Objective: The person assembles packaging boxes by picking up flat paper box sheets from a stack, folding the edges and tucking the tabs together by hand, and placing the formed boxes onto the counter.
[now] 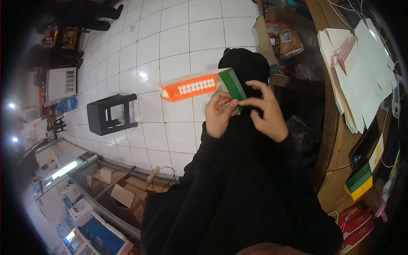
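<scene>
An orange, white and green carton, with rows of white round shapes printed on its orange side, extends leftward above my lap. My left hand is closed on its green end, thumb and fingers pinching the lower edge. My right hand is at the right of that end with its fingers spread. Its index finger reaches to the carton's edge beside my left thumb and seems to touch it. The carton's underside and the fingertips behind it are hidden.
A black plastic stool stands on the white tiled floor. Cardboard boxes fill a case at lower left. On the wooden desk at right lie pale paper sheets, a green and yellow box and red boxes.
</scene>
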The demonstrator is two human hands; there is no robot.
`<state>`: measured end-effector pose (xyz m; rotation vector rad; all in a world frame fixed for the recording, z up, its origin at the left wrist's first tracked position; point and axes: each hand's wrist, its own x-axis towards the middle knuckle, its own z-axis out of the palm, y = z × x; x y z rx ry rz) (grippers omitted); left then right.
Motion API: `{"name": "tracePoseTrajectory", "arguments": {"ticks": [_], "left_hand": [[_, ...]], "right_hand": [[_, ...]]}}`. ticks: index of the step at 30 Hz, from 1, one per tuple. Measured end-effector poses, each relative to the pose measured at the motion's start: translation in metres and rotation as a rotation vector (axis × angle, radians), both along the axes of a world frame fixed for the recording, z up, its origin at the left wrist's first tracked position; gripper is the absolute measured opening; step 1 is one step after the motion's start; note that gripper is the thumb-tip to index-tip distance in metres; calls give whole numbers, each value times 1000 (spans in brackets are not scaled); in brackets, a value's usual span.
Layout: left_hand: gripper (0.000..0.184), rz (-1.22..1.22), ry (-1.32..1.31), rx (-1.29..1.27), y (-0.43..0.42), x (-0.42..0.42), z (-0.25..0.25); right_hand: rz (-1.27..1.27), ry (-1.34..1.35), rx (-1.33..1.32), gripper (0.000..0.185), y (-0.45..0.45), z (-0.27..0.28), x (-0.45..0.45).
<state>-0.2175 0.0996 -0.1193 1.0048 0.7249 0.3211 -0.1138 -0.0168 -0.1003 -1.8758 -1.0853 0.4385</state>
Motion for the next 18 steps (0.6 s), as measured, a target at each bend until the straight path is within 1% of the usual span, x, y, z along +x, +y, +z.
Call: {"name": "tracePoseTrajectory", "arguments": {"ticks": [1, 2, 3, 4, 5, 6, 7, 8, 9, 10, 11, 12, 13, 14, 15, 16, 17, 18], "left_hand": [[16, 3, 0, 2, -3, -2, 5], [16, -146, 133, 313, -7, -5, 12], [17, -295, 267, 624, -11, -8, 17], [20, -413, 165, 824, -14, -11, 15], [19, -531, 125, 940, -19, -13, 14], [19, -649, 81, 1056, -23, -13, 14], [19, -644, 78, 1061, -22, -14, 21], [21, -600, -48, 1048, -19, -16, 30], [23, -556, -172, 1033, -14, -17, 42], [26, -271, -101, 1171, -8, -19, 57], [31, 19, -24, 1289, -1, -22, 73], [47, 102, -31, 1142, 4, -12, 78], [64, 193, -50, 995, 9, -3, 83], [71, 95, -129, 772, 8, 4, 84], [79, 20, -179, 543, 7, 10, 84], [80, -184, -263, 426, 12, 11, 85], [63, -37, -234, 595, 5, 17, 77], [63, -63, -250, 590, 3, 19, 80]], "right_hand": [[25, 55, 51, 35, 0, 2, 8], [27, 55, 52, 35, 0, 7, 9], [-46, 93, 180, 43, 8, 24, 9], [-119, 131, 307, 51, 14, 33, 7], [-83, 76, 309, 55, 19, 34, 7], [-80, 72, 311, 55, 23, 28, 11], [-136, 66, 329, 55, 27, 18, 16], [-190, 58, 349, 55, 29, 14, 21], [-240, 64, 238, 64, 24, 17, 28], [-237, 61, 241, 64, 20, 23, 34], [-196, 116, 306, 67, 17, 30, 38], [-155, 174, 369, 71, 13, 33, 40], [-78, 219, 346, 60, 8, 33, 39], [-77, 216, 348, 60, 8, 34, 29], [-49, 282, 353, 47, 11, 33, 15], [-27, 341, 361, 36, 15, 30, 6], [-45, 329, 366, 36, 17, 24, 2], [-150, 659, 648, 21, 18, 16, -2]]}}
